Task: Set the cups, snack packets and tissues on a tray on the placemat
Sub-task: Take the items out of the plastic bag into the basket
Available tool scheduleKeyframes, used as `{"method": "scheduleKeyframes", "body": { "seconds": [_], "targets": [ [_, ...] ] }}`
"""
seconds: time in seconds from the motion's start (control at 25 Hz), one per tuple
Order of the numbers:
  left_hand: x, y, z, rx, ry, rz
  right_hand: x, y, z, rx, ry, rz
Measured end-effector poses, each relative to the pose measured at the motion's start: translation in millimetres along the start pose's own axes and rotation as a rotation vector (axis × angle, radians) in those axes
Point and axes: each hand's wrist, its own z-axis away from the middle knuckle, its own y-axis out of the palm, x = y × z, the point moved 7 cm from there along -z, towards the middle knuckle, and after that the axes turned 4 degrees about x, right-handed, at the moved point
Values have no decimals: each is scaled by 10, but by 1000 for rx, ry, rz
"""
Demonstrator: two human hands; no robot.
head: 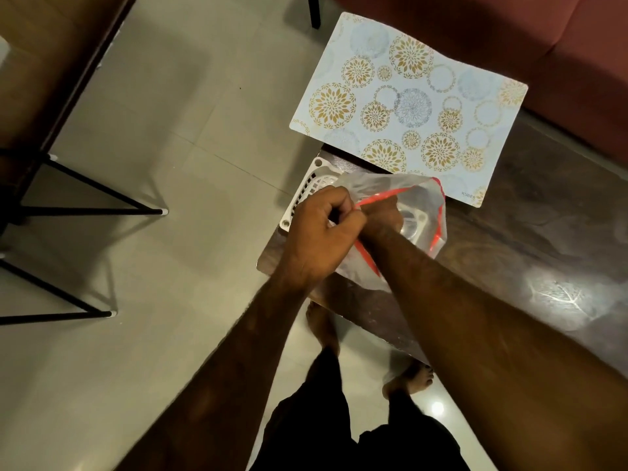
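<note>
A clear plastic bag (419,198) with red edge strips lies over a white slotted tray (307,188) at the near-left corner of the dark wooden table (530,232). My left hand (319,232) is closed and pinches the bag's red strip. My right hand (382,220) is against it, partly hidden behind the left hand, and grips the same bag. Something clear and round shows through the bag; I cannot tell what it is. The floral placemat (407,107) lies bare just beyond the tray, overhanging the table's far-left corner.
A red sofa (543,45) runs along the far side of the table. A brown chair with black metal legs (85,205) stands on the tiled floor to the left. My bare feet (323,328) are beside the table's near edge.
</note>
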Motion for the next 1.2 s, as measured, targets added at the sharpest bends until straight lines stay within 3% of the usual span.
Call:
{"method": "scheduleKeyframes", "body": {
  "seconds": [0.12,0.28,0.44,0.52,0.56,0.68,0.76,0.84,0.96,1.08,1.2],
  "targets": [
    [90,-116,7,-82,-32,-62,122,-103,103,-65,-114,-123],
    [155,-272,24,-170,-117,-148,191,-375,555,-90,-240,2],
    [138,-387,33,-186,-168,-134,-103,-725,1180,-300,-297,-87],
    [125,-465,43,-227,-189,-115,-371,-1001,1401,-385,-271,-411],
    [124,-507,51,-253,-199,-68,-514,-1103,1440,-374,-263,-686],
    [226,-694,82,-401,-300,257,-840,-1323,1375,-273,-278,-1429],
    [307,-858,115,-519,-352,527,-997,-1437,1245,-285,-288,-1546],
    [348,-1004,133,-571,-344,657,-1172,-1418,974,-344,-195,-1500],
    [338,-1154,183,-582,-328,631,-1283,-1160,436,-353,-12,-1097],
    [348,-1211,226,-591,-338,625,-901,-851,113,-256,-97,-529],
    [392,-1227,248,-602,-352,661,-433,-598,-50,-225,-187,-161]
  ]
}}
